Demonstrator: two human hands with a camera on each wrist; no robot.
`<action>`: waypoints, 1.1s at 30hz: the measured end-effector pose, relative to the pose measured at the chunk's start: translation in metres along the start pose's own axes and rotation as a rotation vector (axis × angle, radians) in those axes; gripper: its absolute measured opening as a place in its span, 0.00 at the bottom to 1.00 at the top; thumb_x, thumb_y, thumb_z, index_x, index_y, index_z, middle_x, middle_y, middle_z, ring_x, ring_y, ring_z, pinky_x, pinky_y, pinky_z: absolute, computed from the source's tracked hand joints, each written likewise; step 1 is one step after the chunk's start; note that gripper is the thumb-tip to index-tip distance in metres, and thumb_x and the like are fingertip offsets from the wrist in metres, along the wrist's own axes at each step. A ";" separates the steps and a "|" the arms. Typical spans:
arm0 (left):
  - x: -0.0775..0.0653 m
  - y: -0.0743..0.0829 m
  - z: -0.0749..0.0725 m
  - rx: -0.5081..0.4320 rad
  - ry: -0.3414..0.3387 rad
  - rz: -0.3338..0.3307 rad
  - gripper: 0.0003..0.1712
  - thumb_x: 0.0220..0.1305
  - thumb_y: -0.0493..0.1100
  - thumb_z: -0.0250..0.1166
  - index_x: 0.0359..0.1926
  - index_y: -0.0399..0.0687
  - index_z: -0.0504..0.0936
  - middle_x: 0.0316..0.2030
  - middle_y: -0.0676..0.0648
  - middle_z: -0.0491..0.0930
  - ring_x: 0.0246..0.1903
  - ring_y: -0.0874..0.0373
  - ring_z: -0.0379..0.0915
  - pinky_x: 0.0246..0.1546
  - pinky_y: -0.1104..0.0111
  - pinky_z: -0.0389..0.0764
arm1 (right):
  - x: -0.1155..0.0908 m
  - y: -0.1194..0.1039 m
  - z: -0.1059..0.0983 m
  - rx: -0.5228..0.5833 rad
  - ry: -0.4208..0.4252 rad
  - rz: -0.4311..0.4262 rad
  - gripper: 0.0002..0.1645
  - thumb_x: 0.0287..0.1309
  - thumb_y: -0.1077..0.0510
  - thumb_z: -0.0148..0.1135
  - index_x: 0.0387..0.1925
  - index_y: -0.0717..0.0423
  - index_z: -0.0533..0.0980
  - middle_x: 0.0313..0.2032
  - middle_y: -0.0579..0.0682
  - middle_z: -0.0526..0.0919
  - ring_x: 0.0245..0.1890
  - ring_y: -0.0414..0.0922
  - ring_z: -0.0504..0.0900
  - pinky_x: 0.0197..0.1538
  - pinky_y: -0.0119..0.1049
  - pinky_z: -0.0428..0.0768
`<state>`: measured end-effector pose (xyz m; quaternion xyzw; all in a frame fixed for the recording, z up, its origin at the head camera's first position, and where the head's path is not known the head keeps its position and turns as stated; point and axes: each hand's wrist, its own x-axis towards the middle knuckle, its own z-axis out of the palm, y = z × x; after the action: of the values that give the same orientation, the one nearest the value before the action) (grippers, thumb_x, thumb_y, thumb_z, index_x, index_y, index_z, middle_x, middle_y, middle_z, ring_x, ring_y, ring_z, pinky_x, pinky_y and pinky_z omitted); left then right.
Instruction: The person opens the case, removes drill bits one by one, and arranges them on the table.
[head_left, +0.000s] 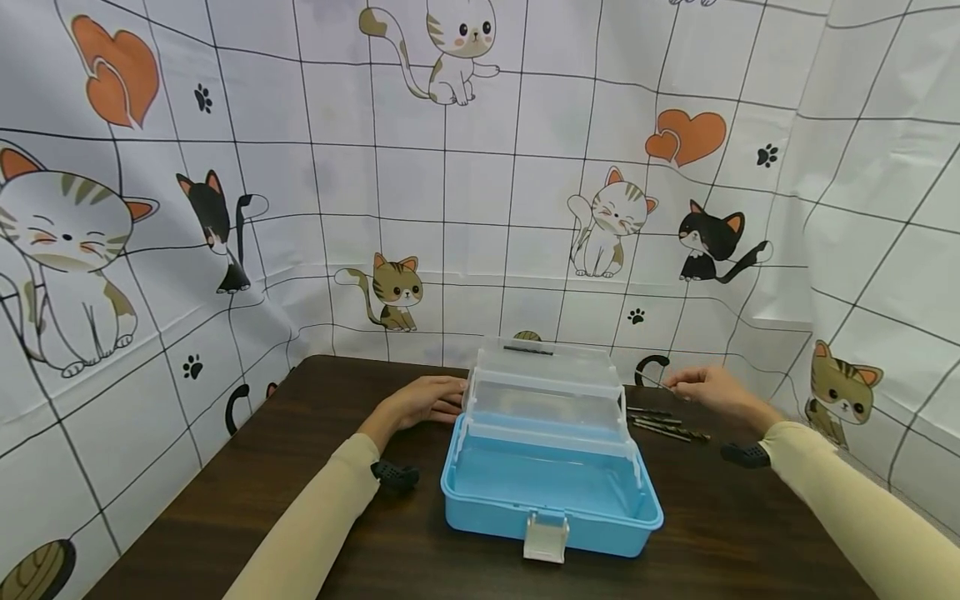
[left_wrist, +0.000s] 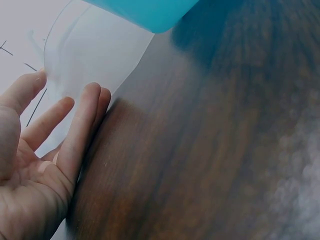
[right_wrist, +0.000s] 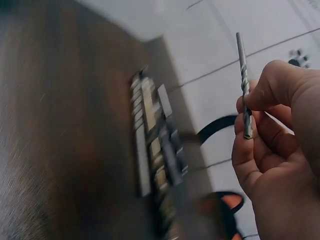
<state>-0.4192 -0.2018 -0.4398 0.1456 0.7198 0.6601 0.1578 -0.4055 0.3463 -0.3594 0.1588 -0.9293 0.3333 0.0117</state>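
Observation:
A light-blue plastic box (head_left: 555,517) stands on the dark wooden table with its clear lid (head_left: 543,400) swung back. My left hand (head_left: 422,402) is at the lid's left edge; in the left wrist view its fingers (left_wrist: 82,117) are nearly straight, fingertips right at the clear plastic. To the right of the lid, my right hand (head_left: 712,387) pinches a metal drill bit (right_wrist: 242,65) between thumb and fingers, raised above the table. Several more drill bits (head_left: 663,427) lie on the table below it, some silver, some brassy, blurred in the right wrist view.
A thin dark rod (head_left: 528,350) shows at the lid's far end. The box's white front latch (head_left: 546,540) hangs down. Behind the table (head_left: 360,533), a white sheet (head_left: 480,183) printed with cats and grid lines hangs along the back and both sides.

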 end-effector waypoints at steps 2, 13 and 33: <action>-0.001 0.001 0.001 0.000 -0.006 0.004 0.34 0.74 0.56 0.63 0.71 0.41 0.71 0.55 0.39 0.80 0.51 0.45 0.81 0.49 0.56 0.85 | -0.001 0.012 0.006 -0.031 -0.007 -0.022 0.18 0.74 0.56 0.58 0.55 0.64 0.82 0.50 0.60 0.84 0.44 0.52 0.81 0.43 0.44 0.81; 0.003 0.006 -0.001 -0.008 -0.008 0.007 0.32 0.75 0.55 0.62 0.71 0.41 0.71 0.56 0.38 0.79 0.51 0.45 0.81 0.49 0.56 0.85 | 0.008 0.034 0.024 -0.072 -0.008 -0.109 0.09 0.70 0.65 0.61 0.47 0.64 0.84 0.46 0.58 0.82 0.45 0.53 0.79 0.43 0.46 0.82; 0.001 0.000 -0.002 -0.024 -0.014 -0.006 0.35 0.73 0.56 0.65 0.70 0.40 0.72 0.55 0.38 0.80 0.51 0.44 0.81 0.49 0.55 0.85 | 0.018 0.051 0.046 -0.175 0.025 -0.114 0.07 0.66 0.68 0.63 0.41 0.59 0.86 0.41 0.55 0.85 0.45 0.58 0.82 0.45 0.56 0.81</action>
<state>-0.4208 -0.2028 -0.4400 0.1464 0.7111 0.6673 0.1665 -0.4344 0.3491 -0.4245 0.2059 -0.9441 0.2515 0.0560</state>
